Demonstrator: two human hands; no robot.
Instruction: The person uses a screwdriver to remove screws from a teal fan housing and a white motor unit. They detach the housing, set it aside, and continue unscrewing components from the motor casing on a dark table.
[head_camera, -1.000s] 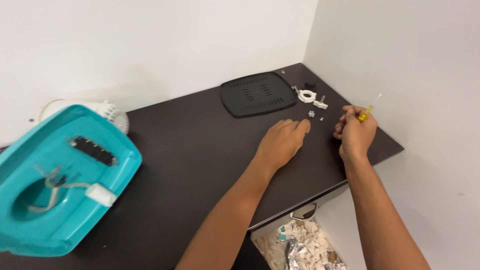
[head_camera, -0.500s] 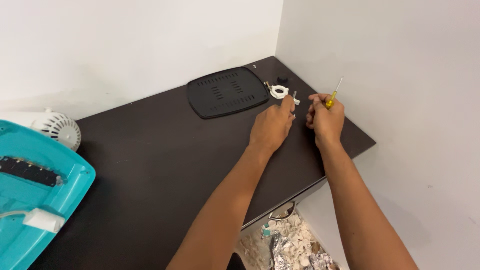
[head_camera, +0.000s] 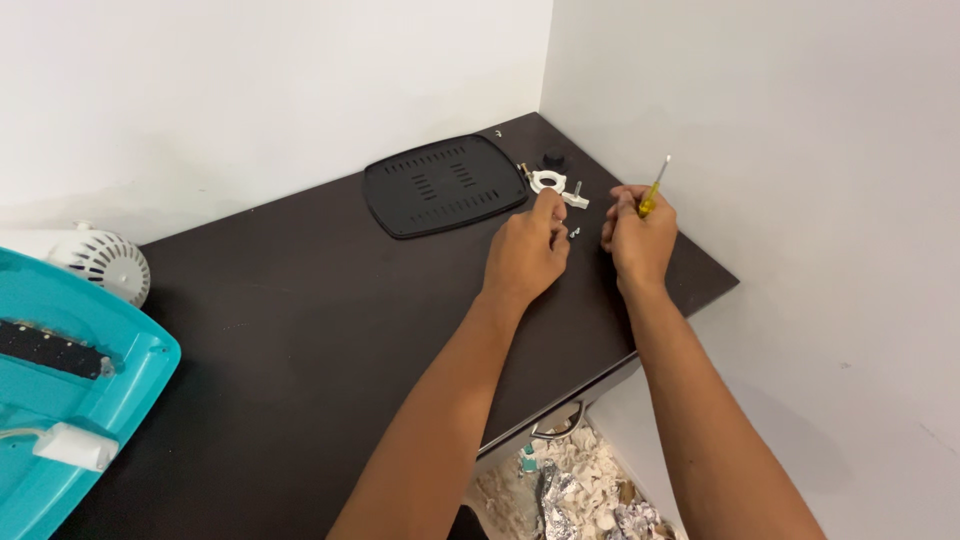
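Right hand (head_camera: 640, 238) grips yellow screwdriver (head_camera: 653, 187), shaft tilted up-right, away from white bracket (head_camera: 553, 184); left hand (head_camera: 527, 256) curled, fingertips touching bracket.

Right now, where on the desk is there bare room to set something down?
The widest bare patch of desk lies between the teal housing, the black grille and the left forearm. It is crowded at the far right corner, where both hands, the screwdriver, the white bracket and small screws cluster.

walls (head_camera: 250, 90): plain white, corner rt | desk (head_camera: 300, 330): dark, w/ drawer handle (head_camera: 555, 430) | light: even
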